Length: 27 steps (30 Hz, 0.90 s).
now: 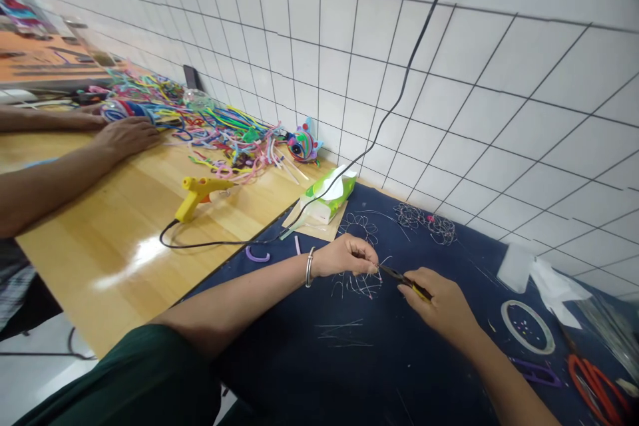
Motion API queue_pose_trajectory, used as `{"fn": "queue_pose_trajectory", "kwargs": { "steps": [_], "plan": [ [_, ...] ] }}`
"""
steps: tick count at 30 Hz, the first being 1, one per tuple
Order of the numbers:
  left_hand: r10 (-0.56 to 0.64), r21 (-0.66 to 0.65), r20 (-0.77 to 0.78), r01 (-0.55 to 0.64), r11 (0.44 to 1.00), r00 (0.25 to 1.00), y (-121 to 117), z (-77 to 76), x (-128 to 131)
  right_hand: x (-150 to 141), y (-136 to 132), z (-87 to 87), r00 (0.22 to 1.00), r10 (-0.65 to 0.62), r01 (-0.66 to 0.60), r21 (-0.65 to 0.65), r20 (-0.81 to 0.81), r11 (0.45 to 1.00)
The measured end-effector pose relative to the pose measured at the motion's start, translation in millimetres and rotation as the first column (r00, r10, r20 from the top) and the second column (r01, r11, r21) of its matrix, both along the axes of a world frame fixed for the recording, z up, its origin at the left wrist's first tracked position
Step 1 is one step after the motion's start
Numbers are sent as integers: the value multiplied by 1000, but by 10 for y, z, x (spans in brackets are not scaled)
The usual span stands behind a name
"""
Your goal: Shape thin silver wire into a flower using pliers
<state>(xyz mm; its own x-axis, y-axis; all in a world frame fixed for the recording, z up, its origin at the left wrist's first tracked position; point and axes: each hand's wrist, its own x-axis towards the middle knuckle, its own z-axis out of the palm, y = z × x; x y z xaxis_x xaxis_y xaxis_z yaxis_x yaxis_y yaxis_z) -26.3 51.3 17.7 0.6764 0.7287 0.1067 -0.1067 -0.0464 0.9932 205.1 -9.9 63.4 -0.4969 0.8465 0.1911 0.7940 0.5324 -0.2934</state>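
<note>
My left hand pinches a thin wire piece between thumb and fingertips, just above a bent-wire flower shape on the dark blue cloth. In my right hand is a pair of pliers with dark jaws and yellow-and-black handles. The jaw tips point left and meet the wire at my left fingertips; whether they are closed on it I cannot tell. Behind my left hand lies another wire flower. Several straight wires rest on the cloth in front.
A yellow glue gun stands on the wooden table, its black cord crossing to the wall. A tissue pack, wire bundles, a white ring around beads and red-handled scissors surround the work. At left, another person's hands hold a colourful roll.
</note>
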Motion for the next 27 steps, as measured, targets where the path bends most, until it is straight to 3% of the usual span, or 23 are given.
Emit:
{"fn": "queue_pose_trajectory", "kwargs": {
  "steps": [4,9,18,27],
  "plan": [
    [-31,-24,-3,31,999,1000,38,-13,-8,30,33,-91,1000,26,-26,11,11,1000],
    [8,-27,-30,-9,1000,1000,81,-52,7,27,9,-170,997,-30,23,107,65,994],
    [94,32,-80,-92,995,992,40,-43,55,-76,-94,-171,977,-149,98,299,155,949],
    [197,112,-72,-188,976,978,-12,-60,94,-125,-144,-160,945,-200,67,445,259,893]
  ]
}}
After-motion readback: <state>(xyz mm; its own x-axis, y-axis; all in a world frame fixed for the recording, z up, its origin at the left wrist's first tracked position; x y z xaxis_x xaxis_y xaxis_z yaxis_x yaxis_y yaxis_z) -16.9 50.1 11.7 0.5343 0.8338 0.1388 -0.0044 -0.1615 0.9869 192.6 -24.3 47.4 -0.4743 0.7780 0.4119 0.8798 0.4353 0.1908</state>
